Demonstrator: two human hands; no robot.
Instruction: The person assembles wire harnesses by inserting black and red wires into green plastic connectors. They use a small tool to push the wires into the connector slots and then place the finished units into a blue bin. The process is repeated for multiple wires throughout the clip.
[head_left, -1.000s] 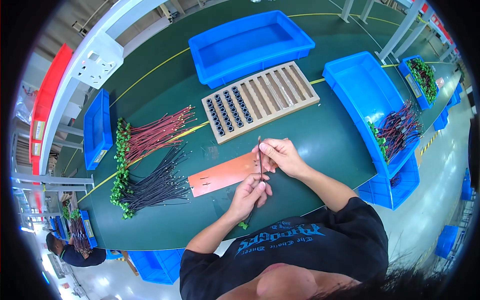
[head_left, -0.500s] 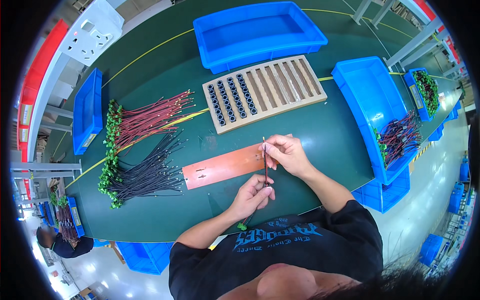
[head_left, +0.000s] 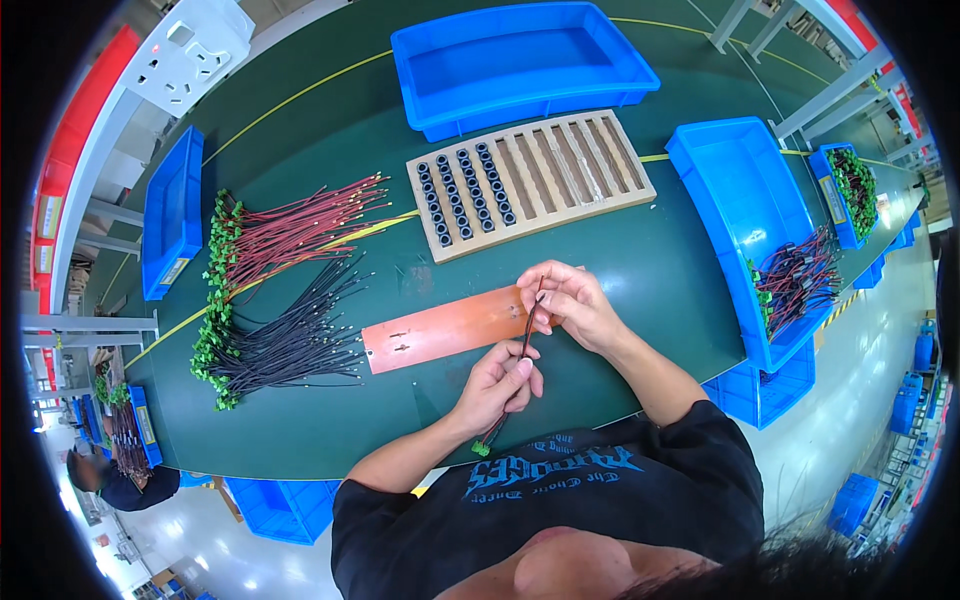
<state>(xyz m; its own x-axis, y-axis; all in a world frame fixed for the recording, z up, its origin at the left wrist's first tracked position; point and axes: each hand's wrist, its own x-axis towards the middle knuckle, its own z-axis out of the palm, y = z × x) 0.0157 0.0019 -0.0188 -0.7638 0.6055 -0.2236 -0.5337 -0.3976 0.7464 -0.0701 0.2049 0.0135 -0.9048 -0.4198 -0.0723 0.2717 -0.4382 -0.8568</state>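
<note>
Closest to the black shirt (head_left: 560, 510), the green connector (head_left: 481, 449) of a thin wire lead (head_left: 528, 336) hangs below the left hand (head_left: 502, 382), at the near edge of the desk (head_left: 640, 275). The lead's long axis runs away from the person and slightly rightward, its connector end pointing back toward the shirt and its free end pointing away. The left hand pinches it midway between thumb and fingers; just beyond, the right hand (head_left: 568, 305) grips the upper stretch, near the free end, where the wire bends a little.

Behind the lead lies an orange strip (head_left: 450, 330), slanting up to the right, its right end partly hidden by the right hand. To the left, black wires (head_left: 290, 345) fan out, with red wires (head_left: 305, 230) beyond them, green ends leftward. Farther off, a wooden rack (head_left: 545, 224) holds four rows of dark sleeves (head_left: 462, 195) in its left slots. A blue bin (head_left: 740, 200) with more leads stands to the right, and a blue tray (head_left: 520, 65) sits behind the rack.
</note>
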